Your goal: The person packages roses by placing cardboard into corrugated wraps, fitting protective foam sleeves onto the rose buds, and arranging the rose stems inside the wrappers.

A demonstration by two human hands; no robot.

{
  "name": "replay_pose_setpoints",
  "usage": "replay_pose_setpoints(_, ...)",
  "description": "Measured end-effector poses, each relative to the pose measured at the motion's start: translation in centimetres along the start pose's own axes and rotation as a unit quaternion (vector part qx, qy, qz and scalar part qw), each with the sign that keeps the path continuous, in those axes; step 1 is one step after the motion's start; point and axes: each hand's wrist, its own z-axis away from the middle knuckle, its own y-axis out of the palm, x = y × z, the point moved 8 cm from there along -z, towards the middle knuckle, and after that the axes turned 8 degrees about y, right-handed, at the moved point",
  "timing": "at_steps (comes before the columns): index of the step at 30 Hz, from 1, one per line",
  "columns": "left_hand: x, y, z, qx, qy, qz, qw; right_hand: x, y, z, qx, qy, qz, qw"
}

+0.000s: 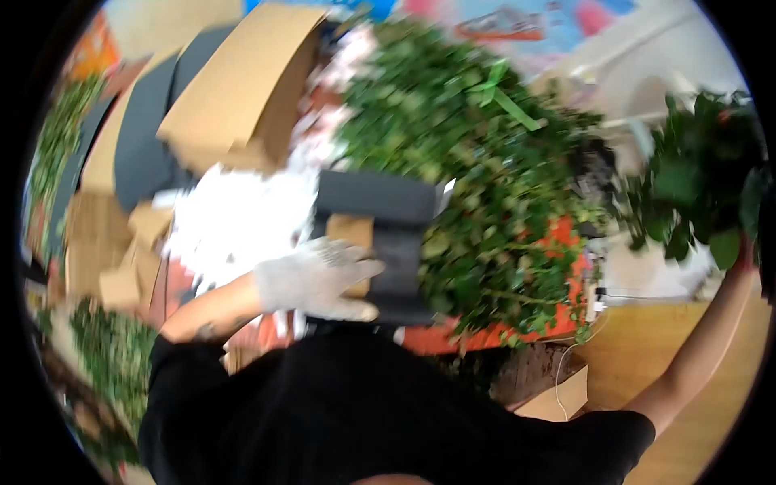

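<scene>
One leafy bunch [683,182] mostly hides the right hand [748,252].

The gloved left hand [319,279] lies spread over a dark panel [378,198] and a small brown card [349,232]. At the far edge, the right hand [747,252], partly hidden, grips a leafy bunch [683,178]. Between the hands, a heap of greenery [453,121] covers the red bench [432,339]; white sheets [242,222] sit just left of the glove, a cardboard box [242,77] beyond them.
</scene>
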Motion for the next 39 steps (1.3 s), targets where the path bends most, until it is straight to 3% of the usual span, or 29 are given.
replay_pose_setpoints(3,0.9,6.6,1.9,0.094,-0.088,0.056,0.990,7.5,7.3,4.9,0.203,-0.094,0.002,0.975)
replay_pose_setpoints(8,2.0,7.8,1.6,0.082,-0.141,0.029,0.986,12.4,18.4,9.4,0.505,-0.152,-0.034,0.849)
replay_pose_setpoints(10,2.9,8.7,1.2,0.100,-0.154,0.012,0.983,12.5,22.6,10.8,0.607,-0.102,-0.056,0.786)
replay_pose_setpoints(12,2.4,8.3,1.3,0.081,-0.153,-0.002,0.985,12.2,26.3,11.9,0.682,0.013,-0.110,0.723)
replay_pose_setpoints(13,2.1,7.9,1.4,0.102,-0.166,0.006,0.981,10.1,29.8,12.5,0.672,-0.067,-0.183,0.714)
replay_pose_setpoints(14,2.0,7.9,1.6,0.124,-0.176,0.013,0.976,11.5,30.3,12.7,0.707,0.053,-0.156,0.688)
replay_pose_setpoints(15,2.3,8.5,1.6,0.077,-0.162,-0.002,0.984,8.6,34.0,13.3,0.718,0.064,-0.080,0.689)
replay_pose_setpoints(17,3.0,9.2,1.7,0.058,-0.155,0.005,0.986,8.1,37.0,14.1,0.742,0.182,-0.054,0.643)
replay_pose_setpoints(19,3.0,9.4,1.7,0.058,-0.173,0.022,0.983,10.4,39.2,15.4,0.788,0.206,-0.155,0.560)
replay_pose_setpoints(20,2.8,9.0,1.5,0.054,-0.176,0.026,0.982,11.9,40.5,16.2,0.817,0.125,-0.206,0.524)
replay_pose_setpoints(21,2.7,8.9,1.6,0.078,-0.189,0.038,0.978,11.4,41.6,17.0,0.821,0.190,-0.238,0.482)
replay_pose_setpoints(22,2.8,9.1,1.8,0.103,-0.203,0.050,0.973,12.9,42.1,16.5,0.797,-0.029,-0.183,0.575)
replay_pose_setpoints(23,3.0,9.3,1.9,0.095,-0.207,0.054,0.972,14.4,42.3,15.9,0.705,-0.230,-0.106,0.662)
replay_pose_setpoints(24,3.1,9.5,2.1,0.097,-0.211,0.058,0.971,15.4,40.2,15.4,0.680,-0.038,-0.102,0.725)
replay_pose_setpoints(26,3.2,9.6,2.0,0.087,-0.207,0.065,0.972,16.0,37.8,14.5,0.597,-0.022,-0.033,0.801)
replay_pose_setpoints(27,3.2,9.5,2.0,0.087,-0.207,0.068,0.972,15.5,36.6,14.0,0.552,-0.021,0.106,0.827)
replay_pose_setpoints(29,2.9,8.7,1.9,0.088,-0.198,0.067,0.974,15.7,33.3,13.7,0.436,-0.088,0.132,0.886)
replay_pose_setpoints(30,3.0,8.6,1.9,0.092,-0.197,0.072,0.973,15.7,31.9,13.8,0.361,-0.138,0.164,0.908)
replay_pose_setpoints(31,3.0,8.3,1.8,0.070,-0.179,0.072,0.979,15.6,31.4,14.2,0.368,-0.135,0.162,0.906)
replay_pose_setpoints(33,3.2,8.3,1.9,0.049,-0.162,0.125,0.978,17.3,28.3,13.6,0.211,-0.226,0.179,0.934)
replay_pose_setpoints(36,3.5,8.1,2.1,0.076,-0.158,0.123,0.977,18.8,28.9,14.4,0.301,-0.222,0.173,0.911)
replay_pose_setpoints(38,4.1,7.9,2.3,0.053,-0.133,0.128,0.981,18.1,29.5,15.8,0.292,-0.254,0.122,0.914)
replay_pose_setpoints(39,4.3,7.7,2.4,0.047,-0.121,0.190,0.973,17.6,30.3,16.6,0.356,-0.267,0.108,0.889)
